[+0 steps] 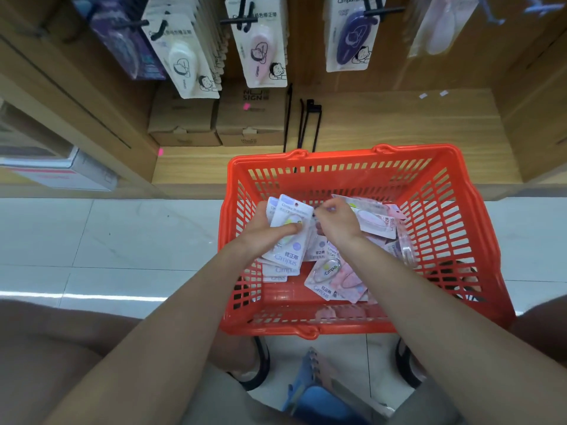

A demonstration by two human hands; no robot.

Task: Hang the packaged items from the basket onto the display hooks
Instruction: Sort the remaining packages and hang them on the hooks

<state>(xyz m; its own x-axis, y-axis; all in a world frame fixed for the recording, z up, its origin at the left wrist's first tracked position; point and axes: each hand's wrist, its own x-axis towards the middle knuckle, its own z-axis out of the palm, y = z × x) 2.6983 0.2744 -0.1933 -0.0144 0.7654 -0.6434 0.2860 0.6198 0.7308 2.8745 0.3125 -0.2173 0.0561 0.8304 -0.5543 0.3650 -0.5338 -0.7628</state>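
**Both Hands Down in the Red Basket**

Wooden shelving filled the top of the view, with display hooks [385, 9] jutting out of the back panel and carded packs hanging off them: a white one [184, 56], a pink one [260, 47] and a purple one [351, 35]. Down on the low wooden shelf [399, 133] sat two brown cardboard boxes [217, 118] side by side, and a few loose black hooks [308, 124] lay beside them.

On the pale tiled floor [107, 240], right up against that shelf, stood the red basket [445, 225], and both hands were in it. The left hand [270, 231] gripped a small stack of packaged items [290, 222], thumb pressed across the front of the top card, fingers curled round behind. The right hand [336, 219] hovered just beside that stack, its fingers curled inward and pinched together at the tips near the top corner of the card; whether they actually held anything could not be told.

More packaged items [331, 274] lay scattered across the bottom of the basket, some white, some pink, overlapping one another, and one pink pack [376, 222] leaned up towards the right wall. Near the bottom edge, a blue stool [316, 391] showed between the person's knees.
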